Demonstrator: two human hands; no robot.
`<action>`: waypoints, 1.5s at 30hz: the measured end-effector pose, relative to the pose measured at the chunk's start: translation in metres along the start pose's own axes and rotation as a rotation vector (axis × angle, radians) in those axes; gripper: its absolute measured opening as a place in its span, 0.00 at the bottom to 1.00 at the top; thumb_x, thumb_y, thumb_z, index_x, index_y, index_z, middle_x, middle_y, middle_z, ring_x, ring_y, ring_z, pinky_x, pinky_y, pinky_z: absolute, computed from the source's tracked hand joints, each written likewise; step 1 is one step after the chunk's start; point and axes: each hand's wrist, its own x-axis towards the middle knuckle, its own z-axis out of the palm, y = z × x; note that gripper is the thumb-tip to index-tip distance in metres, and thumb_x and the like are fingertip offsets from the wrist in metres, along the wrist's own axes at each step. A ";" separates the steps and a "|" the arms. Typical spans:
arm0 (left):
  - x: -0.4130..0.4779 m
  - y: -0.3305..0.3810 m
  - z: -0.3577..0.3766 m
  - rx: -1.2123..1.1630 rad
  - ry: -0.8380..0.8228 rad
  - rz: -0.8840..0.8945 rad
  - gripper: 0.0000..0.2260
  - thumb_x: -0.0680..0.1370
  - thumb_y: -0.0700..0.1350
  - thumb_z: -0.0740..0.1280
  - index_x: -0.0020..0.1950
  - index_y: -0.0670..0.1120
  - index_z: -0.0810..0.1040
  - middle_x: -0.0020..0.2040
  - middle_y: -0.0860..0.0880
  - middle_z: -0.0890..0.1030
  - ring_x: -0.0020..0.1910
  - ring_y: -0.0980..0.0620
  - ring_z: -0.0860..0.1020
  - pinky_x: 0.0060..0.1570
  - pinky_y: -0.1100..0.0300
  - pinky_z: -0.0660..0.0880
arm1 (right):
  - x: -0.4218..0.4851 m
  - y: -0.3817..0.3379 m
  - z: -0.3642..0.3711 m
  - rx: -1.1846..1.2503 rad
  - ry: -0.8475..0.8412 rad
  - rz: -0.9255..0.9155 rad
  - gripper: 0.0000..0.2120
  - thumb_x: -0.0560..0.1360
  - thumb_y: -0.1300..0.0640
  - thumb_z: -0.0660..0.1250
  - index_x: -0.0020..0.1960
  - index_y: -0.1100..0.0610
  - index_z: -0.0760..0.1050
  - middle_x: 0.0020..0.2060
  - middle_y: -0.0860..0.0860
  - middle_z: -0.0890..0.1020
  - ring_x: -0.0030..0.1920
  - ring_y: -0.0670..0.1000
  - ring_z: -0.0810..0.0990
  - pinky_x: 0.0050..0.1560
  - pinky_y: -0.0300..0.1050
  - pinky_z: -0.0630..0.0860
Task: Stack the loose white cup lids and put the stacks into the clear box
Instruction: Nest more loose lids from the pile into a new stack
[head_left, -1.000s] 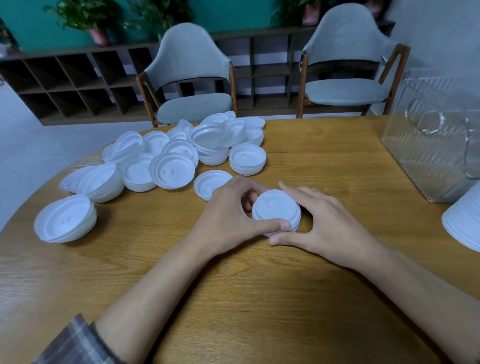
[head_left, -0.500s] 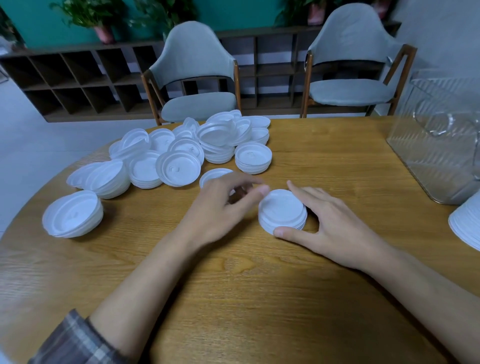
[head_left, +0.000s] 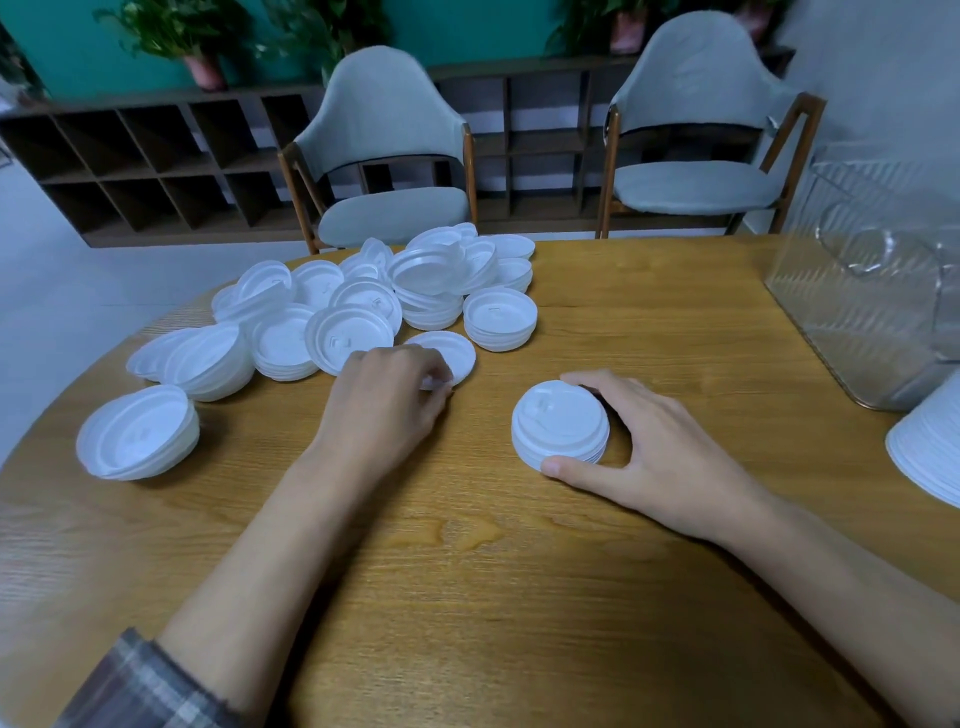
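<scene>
Right grip (head_left: 660, 447) curled round ridged white lid stack (head_left: 560, 422), left grip (head_left: 384, 405) pinching thin round lid (head_left: 451, 351)

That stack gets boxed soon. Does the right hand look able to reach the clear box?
Probably yes: only bare table lies between the right hand, gripping the small stack, and the clear box at the far right.

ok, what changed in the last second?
The left hand let go of the lid stack and moved left and away to a loose lid at the edge of the pile, pinching its near rim. The right hand still grips the lid stack; pile and clear box unchanged.
</scene>
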 end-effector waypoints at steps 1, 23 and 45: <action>0.000 0.001 0.000 -0.015 0.029 0.014 0.03 0.79 0.45 0.72 0.52 0.49 0.84 0.47 0.52 0.86 0.49 0.45 0.83 0.50 0.49 0.76 | 0.000 0.000 0.000 0.001 0.006 -0.010 0.38 0.69 0.29 0.73 0.74 0.38 0.66 0.65 0.32 0.72 0.66 0.34 0.68 0.63 0.33 0.64; -0.005 0.048 0.023 -0.785 0.022 -0.137 0.06 0.80 0.52 0.74 0.46 0.51 0.83 0.37 0.54 0.84 0.37 0.59 0.79 0.39 0.61 0.71 | 0.003 0.001 0.002 0.039 0.022 -0.055 0.46 0.67 0.30 0.75 0.80 0.41 0.63 0.70 0.32 0.71 0.71 0.34 0.67 0.70 0.35 0.64; -0.013 0.048 0.011 -0.677 -0.095 0.104 0.24 0.68 0.52 0.85 0.61 0.51 0.84 0.55 0.58 0.85 0.59 0.58 0.83 0.61 0.56 0.79 | 0.005 0.003 0.001 0.080 -0.007 -0.059 0.52 0.65 0.31 0.76 0.83 0.41 0.57 0.73 0.32 0.66 0.73 0.31 0.62 0.66 0.20 0.57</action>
